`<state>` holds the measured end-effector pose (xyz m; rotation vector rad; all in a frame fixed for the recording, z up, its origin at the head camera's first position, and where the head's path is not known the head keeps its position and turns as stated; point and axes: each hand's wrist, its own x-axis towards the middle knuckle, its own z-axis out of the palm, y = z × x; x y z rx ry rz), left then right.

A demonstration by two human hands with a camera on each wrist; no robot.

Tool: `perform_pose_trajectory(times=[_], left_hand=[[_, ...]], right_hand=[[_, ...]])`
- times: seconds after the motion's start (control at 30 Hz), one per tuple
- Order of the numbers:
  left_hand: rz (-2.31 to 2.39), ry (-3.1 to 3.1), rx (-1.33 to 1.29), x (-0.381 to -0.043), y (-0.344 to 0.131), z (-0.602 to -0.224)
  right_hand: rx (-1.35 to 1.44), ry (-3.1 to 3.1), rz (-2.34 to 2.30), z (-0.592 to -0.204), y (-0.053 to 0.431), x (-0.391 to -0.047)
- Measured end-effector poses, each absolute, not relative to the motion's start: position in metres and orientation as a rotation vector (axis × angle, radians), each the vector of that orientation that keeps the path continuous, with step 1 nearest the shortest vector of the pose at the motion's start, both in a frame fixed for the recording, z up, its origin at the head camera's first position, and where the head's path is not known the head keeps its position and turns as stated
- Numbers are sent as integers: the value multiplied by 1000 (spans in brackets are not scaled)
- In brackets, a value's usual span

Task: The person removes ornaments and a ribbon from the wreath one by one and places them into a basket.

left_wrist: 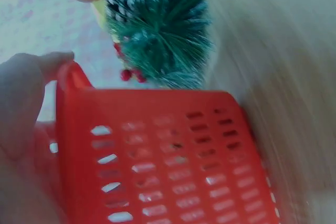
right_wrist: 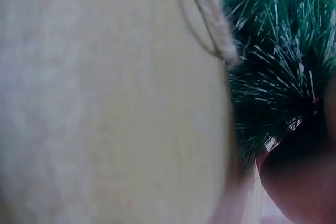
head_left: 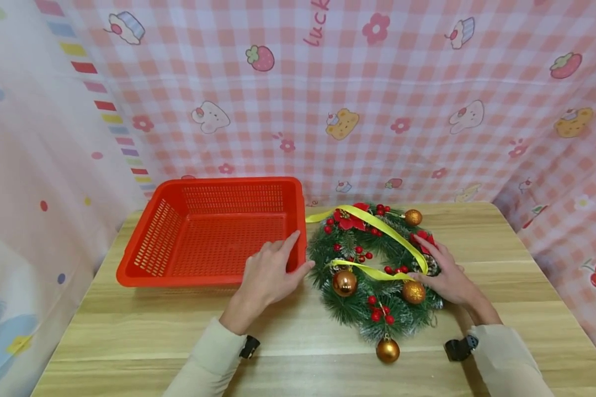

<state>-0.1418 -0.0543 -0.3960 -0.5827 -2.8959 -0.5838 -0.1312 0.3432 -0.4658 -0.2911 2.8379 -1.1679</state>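
Note:
A red plastic basket [head_left: 151, 242] with slotted walls stands on the left half of the table. My left hand [head_left: 270, 275] grips its front right corner, fingers over the rim and thumb toward the outer side; in the left wrist view the slotted wall [left_wrist: 163, 129] fills the lower part. Right beside it lies a green Christmas wreath [head_left: 347, 309] with red berries, red flowers, pinecones and gold balls. A yellow ribbon [head_left: 384, 227] loops across the wreath. My right hand [head_left: 449, 275] holds the wreath's right side, its fingertips among the decorations; some fingers are hidden.
The wooden table [head_left: 288, 358] carries both things. Behind it hangs a pink checked cloth [head_left: 303, 99] with cartoon prints. One gold ball [head_left: 388, 350] sticks out from the wreath's front edge. A small twine loop [right_wrist: 202, 19] shows at the wreath's side.

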Motion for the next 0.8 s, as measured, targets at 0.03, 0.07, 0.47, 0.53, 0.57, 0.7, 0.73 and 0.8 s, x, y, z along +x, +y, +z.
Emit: perform_pose_trajectory(times=[0.03, 0.07, 0.47, 0.53, 0.57, 0.7, 0.73, 0.8], left_hand=[[-624, -2863, -592, -140, -54, -395], [-669, -2821, -612, -138, -53, -394], [-1364, -2600, -819, -104, -24, -383], [-1430, -2631, -829, -101, -19, -385], [-1449, -2647, -835, -100, -16, -386], [-1459, -2718, -834, -96, -8, -393], [-1458, -2733, -825, -95, -7, -395], [-1445, -2757, -793, -94, -3, -400]], right_hand=[[-289, 2835, -1170, -466, 343, -131], [-285, 2833, -1168, -466, 343, -131], [-249, 2791, -1127, -462, 347, -130], [-250, 2787, -1128, -461, 347, -130], [-250, 2787, -1125, -460, 346, -130], [-237, 2783, -1110, -460, 346, -131], [-233, 2782, -1105, -461, 346, -131], [-230, 2781, -1099, -461, 346, -132]])
